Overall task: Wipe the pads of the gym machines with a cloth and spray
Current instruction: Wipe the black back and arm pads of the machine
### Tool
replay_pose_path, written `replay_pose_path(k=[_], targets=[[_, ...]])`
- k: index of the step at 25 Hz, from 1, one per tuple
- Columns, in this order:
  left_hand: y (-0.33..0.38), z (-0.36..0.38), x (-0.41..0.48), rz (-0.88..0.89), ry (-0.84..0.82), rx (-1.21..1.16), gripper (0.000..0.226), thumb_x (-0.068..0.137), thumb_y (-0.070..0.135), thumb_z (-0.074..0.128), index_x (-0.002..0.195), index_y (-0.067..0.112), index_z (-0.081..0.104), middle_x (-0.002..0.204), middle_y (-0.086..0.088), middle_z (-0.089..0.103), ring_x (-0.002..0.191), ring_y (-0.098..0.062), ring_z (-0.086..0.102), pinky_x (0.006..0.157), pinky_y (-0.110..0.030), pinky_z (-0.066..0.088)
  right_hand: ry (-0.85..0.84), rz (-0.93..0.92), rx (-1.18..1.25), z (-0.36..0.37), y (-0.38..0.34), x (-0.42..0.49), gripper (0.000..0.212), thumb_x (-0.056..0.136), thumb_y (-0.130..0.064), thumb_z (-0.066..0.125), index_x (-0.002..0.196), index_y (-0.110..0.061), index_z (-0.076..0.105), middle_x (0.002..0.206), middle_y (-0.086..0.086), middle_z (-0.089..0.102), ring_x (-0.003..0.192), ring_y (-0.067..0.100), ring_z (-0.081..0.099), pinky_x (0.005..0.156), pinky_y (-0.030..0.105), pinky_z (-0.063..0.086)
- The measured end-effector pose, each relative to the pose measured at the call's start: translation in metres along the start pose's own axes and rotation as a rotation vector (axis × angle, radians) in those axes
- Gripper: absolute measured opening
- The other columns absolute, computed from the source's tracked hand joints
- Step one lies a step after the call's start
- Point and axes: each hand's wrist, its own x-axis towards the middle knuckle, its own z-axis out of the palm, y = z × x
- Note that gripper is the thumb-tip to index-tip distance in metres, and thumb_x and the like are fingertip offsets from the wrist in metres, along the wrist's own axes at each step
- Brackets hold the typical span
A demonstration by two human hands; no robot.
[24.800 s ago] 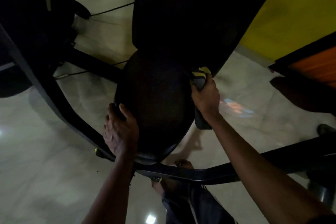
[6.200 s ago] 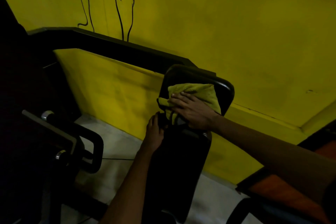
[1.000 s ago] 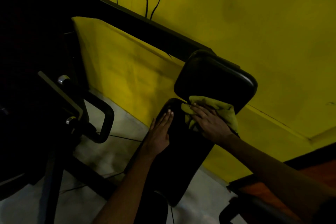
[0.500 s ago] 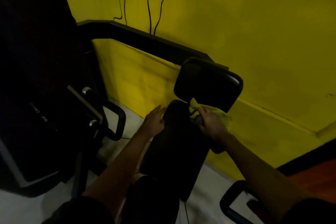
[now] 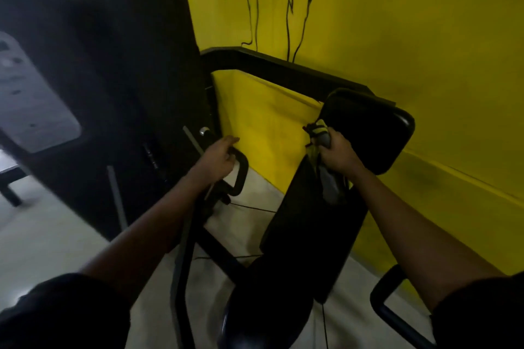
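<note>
The machine has a black head pad point(image 5: 374, 136), a long back pad point(image 5: 309, 232) below it, and a round seat point(image 5: 263, 317) at the bottom. My right hand point(image 5: 338, 154) grips a grey spray bottle point(image 5: 329, 185) with a yellow-and-black striped nozzle, held in front of the gap between the head pad and back pad. A bit of yellow cloth point(image 5: 312, 153) shows beside the bottle in the same hand. My left hand point(image 5: 217, 160) is out to the left at the machine's black loop handle point(image 5: 241, 176), fingers fairly straight and touching its top bar.
A yellow wall point(image 5: 397, 22) stands right behind the machine. Its black frame bar point(image 5: 269, 65) runs behind the head pad. A large dark machine housing point(image 5: 113, 79) fills the left. Another loop handle point(image 5: 382, 309) sits lower right, over pale tiled floor point(image 5: 42, 235).
My left hand left the back pad and moved left to the loop handle. My right hand stopped pressing the cloth on the pad and now holds the spray bottle upright.
</note>
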Motion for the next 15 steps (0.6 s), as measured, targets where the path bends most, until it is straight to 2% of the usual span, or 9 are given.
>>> replay_pose_path(k=[3,5,6,7,9,11,12,13,15], targets=[[-0.001,-0.043,-0.051,-0.102,0.109,0.022,0.057,0.094,0.01,0.057,0.148,0.019,0.041,0.147,-0.003,0.046,0.13,-0.011,0.047,0.1,-0.011,0.032,-0.07,-0.082,0.033,0.013,-0.043,-0.006,0.041,0.093,-0.033,0.064,0.13,-0.015,0.058,0.125,0.015,0.064,0.115,0.034,0.061,0.094,0.046,0.052],[0.004,-0.065,-0.089,-0.154,0.15,0.044,0.052,0.096,0.01,0.056,0.145,0.018,0.045,0.136,0.003,0.052,0.117,-0.003,0.048,0.082,0.0,0.035,-0.136,-0.151,0.053,0.019,-0.069,-0.011,0.04,0.097,-0.031,0.065,0.131,-0.012,0.058,0.126,0.015,0.066,0.116,0.033,0.062,0.093,0.044,0.052],[0.007,-0.074,-0.106,-0.18,0.169,0.065,0.05,0.096,0.009,0.056,0.144,0.018,0.047,0.131,0.004,0.054,0.115,-0.004,0.049,0.08,0.0,0.035,-0.169,-0.186,0.067,0.024,-0.078,-0.012,0.039,0.098,-0.031,0.065,0.131,-0.012,0.059,0.126,0.014,0.067,0.116,0.033,0.062,0.092,0.043,0.052],[0.008,-0.082,-0.122,-0.207,0.206,0.091,0.049,0.095,0.009,0.057,0.143,0.016,0.049,0.132,0.002,0.056,0.117,-0.008,0.052,0.087,-0.003,0.036,-0.205,-0.228,0.079,0.029,-0.088,-0.013,0.038,0.098,-0.032,0.065,0.131,-0.013,0.059,0.127,0.013,0.067,0.116,0.032,0.062,0.09,0.04,0.051],[0.009,-0.1,-0.161,-0.268,0.287,0.161,0.052,0.093,0.008,0.058,0.144,0.012,0.049,0.143,-0.007,0.054,0.131,-0.02,0.051,0.106,-0.021,0.035,-0.266,-0.321,0.106,0.041,-0.114,-0.022,0.038,0.099,-0.032,0.065,0.132,-0.016,0.058,0.128,0.009,0.067,0.116,0.029,0.062,0.081,0.027,0.047],[0.002,-0.118,-0.202,-0.345,0.332,0.213,0.056,0.091,0.007,0.06,0.145,0.01,0.049,0.148,-0.011,0.05,0.138,-0.024,0.046,0.114,-0.028,0.03,-0.317,-0.381,0.15,0.056,-0.144,-0.028,0.037,0.1,-0.033,0.064,0.134,-0.019,0.058,0.121,0.002,0.067,0.112,0.023,0.063,0.069,0.01,0.044],[-0.002,-0.127,-0.224,-0.39,0.353,0.229,0.056,0.09,0.007,0.06,0.145,0.01,0.049,0.149,-0.012,0.049,0.139,-0.025,0.045,0.115,-0.03,0.029,-0.346,-0.407,0.173,0.064,-0.16,-0.033,0.038,0.1,-0.034,0.064,0.134,-0.02,0.059,0.117,-0.001,0.066,0.109,0.019,0.062,0.067,0.005,0.042],[-0.005,-0.135,-0.244,-0.435,0.373,0.239,0.056,0.09,0.007,0.06,0.145,0.011,0.049,0.149,-0.011,0.049,0.139,-0.026,0.045,0.115,-0.031,0.03,-0.383,-0.429,0.185,0.07,-0.176,-0.038,0.04,0.1,-0.036,0.064,0.136,-0.021,0.058,0.117,-0.004,0.065,0.107,0.016,0.062,0.071,0.007,0.045],[-0.007,-0.15,-0.278,-0.493,0.4,0.254,0.055,0.091,0.01,0.06,0.145,0.016,0.049,0.147,-0.009,0.051,0.135,-0.027,0.048,0.112,-0.033,0.033,-0.46,-0.462,0.223,0.084,-0.199,-0.042,0.046,0.098,-0.041,0.064,0.14,-0.023,0.055,0.123,-0.006,0.065,0.113,0.016,0.063,0.086,0.023,0.054]])
